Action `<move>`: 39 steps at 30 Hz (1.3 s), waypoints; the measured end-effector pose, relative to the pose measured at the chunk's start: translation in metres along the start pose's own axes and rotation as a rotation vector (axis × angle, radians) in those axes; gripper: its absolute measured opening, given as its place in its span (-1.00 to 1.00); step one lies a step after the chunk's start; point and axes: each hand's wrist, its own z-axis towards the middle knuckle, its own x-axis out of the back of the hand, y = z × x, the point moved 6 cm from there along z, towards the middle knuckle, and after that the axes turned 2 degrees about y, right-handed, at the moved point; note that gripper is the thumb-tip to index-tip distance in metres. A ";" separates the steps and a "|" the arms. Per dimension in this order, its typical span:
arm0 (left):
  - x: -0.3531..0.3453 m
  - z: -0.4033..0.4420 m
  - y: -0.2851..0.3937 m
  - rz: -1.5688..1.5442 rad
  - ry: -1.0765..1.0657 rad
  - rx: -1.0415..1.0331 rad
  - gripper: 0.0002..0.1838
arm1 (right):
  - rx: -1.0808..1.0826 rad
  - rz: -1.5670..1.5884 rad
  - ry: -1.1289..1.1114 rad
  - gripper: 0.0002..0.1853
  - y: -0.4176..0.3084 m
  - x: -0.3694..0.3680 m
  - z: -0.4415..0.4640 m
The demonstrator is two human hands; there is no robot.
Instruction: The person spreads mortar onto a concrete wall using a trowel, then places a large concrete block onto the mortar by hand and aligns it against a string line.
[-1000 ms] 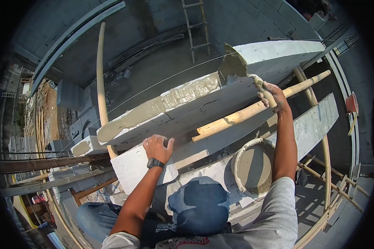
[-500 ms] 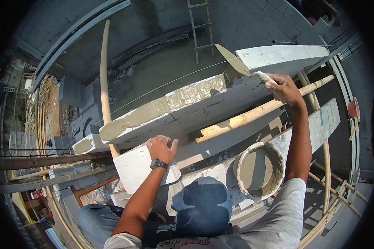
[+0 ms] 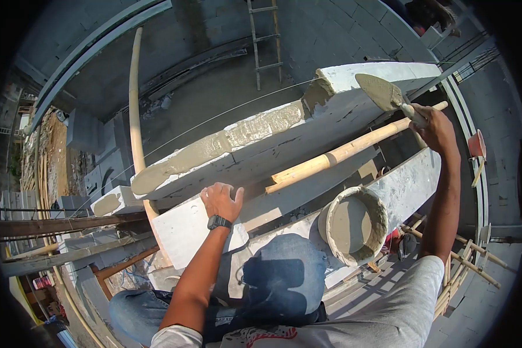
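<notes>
My right hand (image 3: 438, 130) is closed around the handle of a trowel (image 3: 380, 91), whose blade carries grey mortar. The blade is in front of a white block (image 3: 383, 75) on the wall, and mortar (image 3: 318, 95) coats that block's left end. Left of it, a wet mortar bed (image 3: 214, 152) runs along the wall top. My left hand (image 3: 221, 200) lies with fingers spread on a loose white block (image 3: 182, 229) in front of the wall. A bucket (image 3: 383, 223) with mortar (image 3: 351, 223) inside stands by my knee.
A taut string (image 3: 214, 119) runs along the wall. A bamboo pole (image 3: 342, 152) lies along the wall's near side, and an upright pole (image 3: 134, 98) stands at the left. A ladder (image 3: 267, 37) leans beyond the wall. Bamboo scaffolding (image 3: 464, 267) is at lower right.
My right hand has drawn the trowel rightward, away from the raised block's end, which now shows mortar on its face. My left hand stays on the loose block. The view has shifted slightly.
</notes>
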 end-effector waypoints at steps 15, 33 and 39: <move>-0.003 0.009 0.022 0.048 -0.208 0.039 -0.49 | -0.413 0.210 -0.408 -0.52 -0.027 -0.166 -0.362; -0.024 0.033 0.050 0.054 -0.590 -0.496 -0.38 | -2.116 1.450 0.985 -0.18 0.046 -0.340 -0.601; 0.012 0.062 0.006 0.172 -0.577 -0.473 -0.39 | -1.854 1.450 0.479 -0.09 0.095 -0.357 -0.598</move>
